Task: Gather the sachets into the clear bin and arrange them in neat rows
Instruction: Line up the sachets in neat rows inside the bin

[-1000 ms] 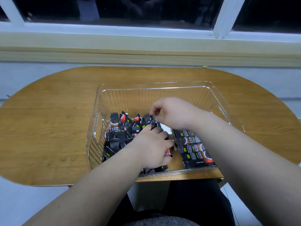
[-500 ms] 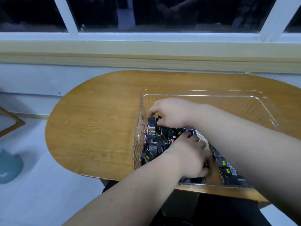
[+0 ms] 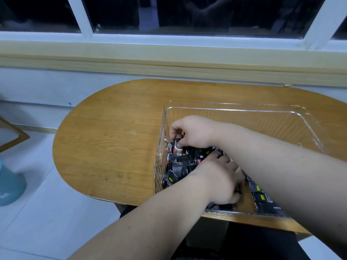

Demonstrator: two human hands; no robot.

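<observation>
A clear plastic bin [image 3: 244,109] stands on the oval wooden table [image 3: 112,147]. Its left half holds a loose heap of black sachets [image 3: 178,166] with red and white print. More sachets [image 3: 260,194] lie flat in a row along the bin's near right, partly hidden by my right forearm. My right hand [image 3: 195,134] reaches across to the heap's far left corner and pinches an upright sachet [image 3: 177,147] between thumb and fingers. My left hand [image 3: 221,181] lies curled over sachets at the heap's near right; what it holds is hidden under the palm.
A windowsill and a dark window run behind the table. The table's rounded left end overhangs a pale floor. A blue rounded object [image 3: 9,184] sits on the floor at far left, beside a wooden frame corner [image 3: 13,136]. The bin's far half holds nothing.
The camera has turned left, so the bin now sits to the right. My right hand moved from the heap's middle to its far left corner and pinched a sachet. My left hand stayed put.
</observation>
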